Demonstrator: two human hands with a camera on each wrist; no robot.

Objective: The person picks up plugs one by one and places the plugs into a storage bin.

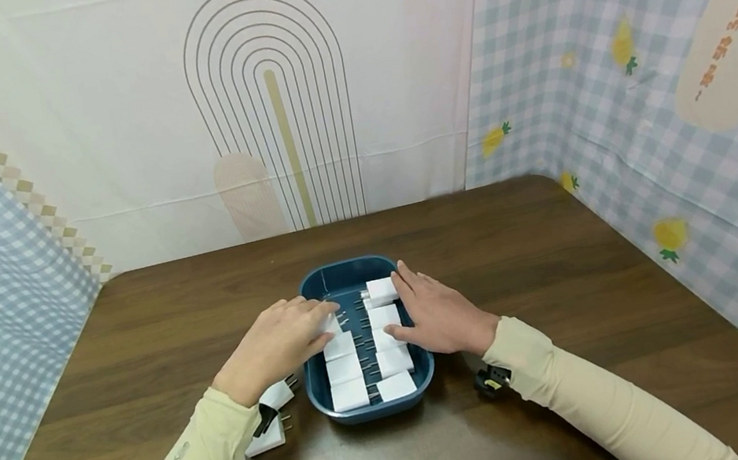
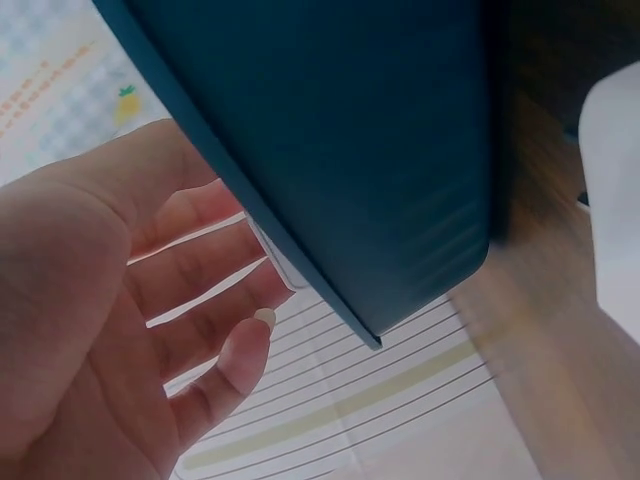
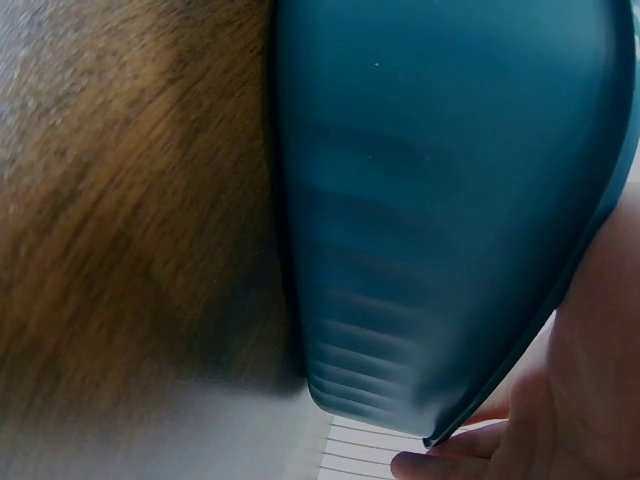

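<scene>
A dark blue plastic tub (image 1: pixel 376 413) stands on the table and holds two columns of white plug chargers with metal prongs pointing inward. My left hand (image 1: pixel 283 340) reaches over the tub's left rim. Its thumb and fingers lie around the uppermost charger (image 1: pixel 330 325) of the left column, partly hiding it; the left wrist view shows only a white edge of it past the rim. Across the right rim lies my right hand (image 1: pixel 444 312), its fingers fairly straight beside the top right charger (image 1: pixel 381 290). The right thumb rests on a charger (image 1: pixel 385 338) lower in that column.
Two more white chargers, one upper (image 1: pixel 276 395) and one lower (image 1: pixel 267 438), lie on the wooden table (image 1: pixel 486 244) left of the tub, partly behind the left wrist. Patterned cloths (image 1: pixel 387 60) hang along the table's back and sides.
</scene>
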